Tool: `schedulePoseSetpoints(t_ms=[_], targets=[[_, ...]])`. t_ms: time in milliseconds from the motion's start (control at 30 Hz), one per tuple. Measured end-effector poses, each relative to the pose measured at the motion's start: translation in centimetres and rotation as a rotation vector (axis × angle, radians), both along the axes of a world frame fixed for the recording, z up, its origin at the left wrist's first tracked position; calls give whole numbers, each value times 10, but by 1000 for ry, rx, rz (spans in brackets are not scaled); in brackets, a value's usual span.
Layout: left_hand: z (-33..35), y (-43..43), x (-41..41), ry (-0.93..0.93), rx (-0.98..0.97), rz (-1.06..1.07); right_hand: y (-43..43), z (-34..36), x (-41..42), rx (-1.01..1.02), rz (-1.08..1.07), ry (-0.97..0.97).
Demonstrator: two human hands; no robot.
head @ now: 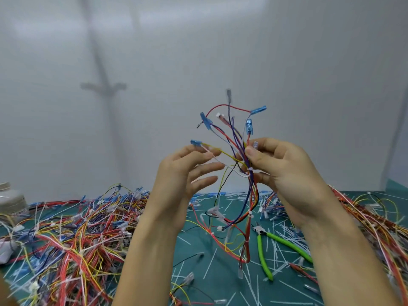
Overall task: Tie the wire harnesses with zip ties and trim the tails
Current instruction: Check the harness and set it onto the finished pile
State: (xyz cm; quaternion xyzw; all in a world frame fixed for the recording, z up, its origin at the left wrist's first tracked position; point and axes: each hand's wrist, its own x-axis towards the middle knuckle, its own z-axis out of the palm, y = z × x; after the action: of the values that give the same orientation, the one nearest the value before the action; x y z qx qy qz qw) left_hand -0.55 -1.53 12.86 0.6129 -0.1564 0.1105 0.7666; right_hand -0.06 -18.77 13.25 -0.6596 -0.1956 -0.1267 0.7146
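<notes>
The right hand point(287, 173) pinches the multicoloured wire harness point(252, 195) at a white zip tie point(250, 169); the left hand point(185, 171) hovers open. This tie seems already tightened, so next the green-handled cutters point(287, 244) probably must trim its tail.

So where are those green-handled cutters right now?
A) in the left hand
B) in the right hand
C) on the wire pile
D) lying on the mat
D: the green-handled cutters lie on the mat, while the right hand grips the wire harness and the left hand is open, holding no tool.
</notes>
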Motion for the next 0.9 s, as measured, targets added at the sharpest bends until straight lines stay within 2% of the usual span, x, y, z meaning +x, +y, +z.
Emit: schedulePoseSetpoints(t_ms=[33,100,267,333,433,533,633,767,900], targets=[[-1,0,1,-34,13,-27,0,0,0,15,4,0],[-5,1,5,-95,164,-24,0,1,-1,65,28,-16],[-24,7,20,20,890,109,-6,5,-3,214,91,-76],[-29,8,24,7,1058,180,-9,7,-4,236,89,-89],[-30,11,26,-20,950,249,-13,9,-5,249,41,-93],[-27,18,27,-93,828,482,-20,13,-7,241,-35,-94],[-28,27,28,-117,952,610,-23,14,-9,277,-21,-94],[-39,31,33,70,1233,650,-22,16,-13,299,19,-98],[-48,42,36,255,1314,554,-22,16,-15,317,22,-106]])
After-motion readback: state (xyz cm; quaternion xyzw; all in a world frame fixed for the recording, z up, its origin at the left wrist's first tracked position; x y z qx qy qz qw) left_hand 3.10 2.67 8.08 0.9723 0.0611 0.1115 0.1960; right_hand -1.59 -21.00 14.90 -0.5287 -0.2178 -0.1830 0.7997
